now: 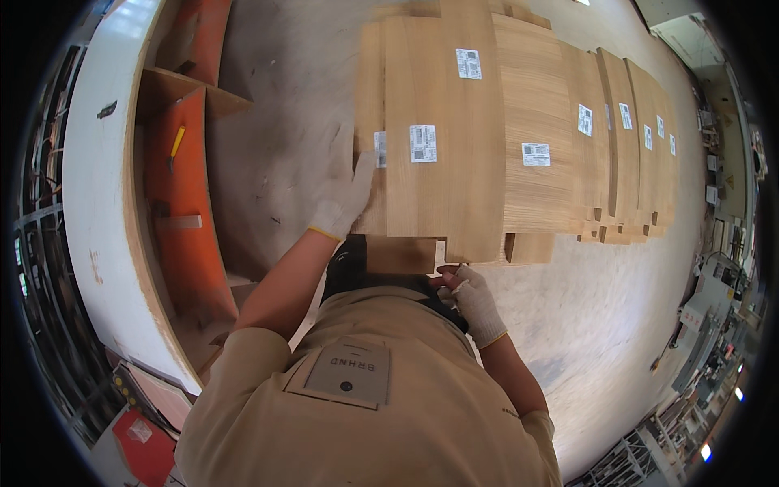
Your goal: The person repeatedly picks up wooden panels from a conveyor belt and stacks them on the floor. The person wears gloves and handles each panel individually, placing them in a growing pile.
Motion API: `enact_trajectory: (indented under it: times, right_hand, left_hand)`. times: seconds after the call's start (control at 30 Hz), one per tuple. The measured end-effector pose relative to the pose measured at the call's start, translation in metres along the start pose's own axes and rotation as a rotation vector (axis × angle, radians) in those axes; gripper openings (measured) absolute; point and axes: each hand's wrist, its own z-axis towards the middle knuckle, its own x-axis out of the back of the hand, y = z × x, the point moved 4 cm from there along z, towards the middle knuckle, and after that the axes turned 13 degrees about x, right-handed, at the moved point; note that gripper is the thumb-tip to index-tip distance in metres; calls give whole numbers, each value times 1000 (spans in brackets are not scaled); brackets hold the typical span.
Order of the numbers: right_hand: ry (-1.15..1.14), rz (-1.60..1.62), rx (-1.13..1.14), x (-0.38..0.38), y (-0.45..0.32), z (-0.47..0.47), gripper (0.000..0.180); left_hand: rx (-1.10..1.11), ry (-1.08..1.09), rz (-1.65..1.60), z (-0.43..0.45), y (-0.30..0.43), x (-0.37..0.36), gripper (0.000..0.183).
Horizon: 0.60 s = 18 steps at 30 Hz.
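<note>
My left hand, in a whitish knit glove with a yellow cuff edge, is at the left side of a stack of wood-grain panels. Its thumb overlaps the leftmost panel beside a white label, while the other fingers extend over the floor, slightly blurred. My right hand, gloved with some fingertips bare, has curled fingers just below the near end of a long wood-grain panel. Whether those fingers hold anything is unclear. More labelled panels lie to the right, with narrower ones beyond.
On the left stands a white-topped workbench bearing a dark utility knife. Inside its orange shelf is a yellow-handled cutter. Machinery lines the far right, past the concrete floor. A red object sits at lower left.
</note>
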Motion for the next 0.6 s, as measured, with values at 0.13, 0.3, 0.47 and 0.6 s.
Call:
enact_trajectory:
  times: [0.13,0.3,0.47,0.6]
  right_hand:
    - [-72,-89,59,-17,-14,-2,43]
    - [-170,-238,81,-42,-29,-6,54]
    - [-137,-51,176,-60,-38,-3,64]
    - [-67,101,188,-81,-40,6,65]
  left_hand:
    - [47,-46,14,-28,-8,15,71]
    - [47,-196,84,-34,26,26,71]
    - [36,-189,-17,-46,13,26,73]
    - [167,-401,-80,-49,20,36,75]
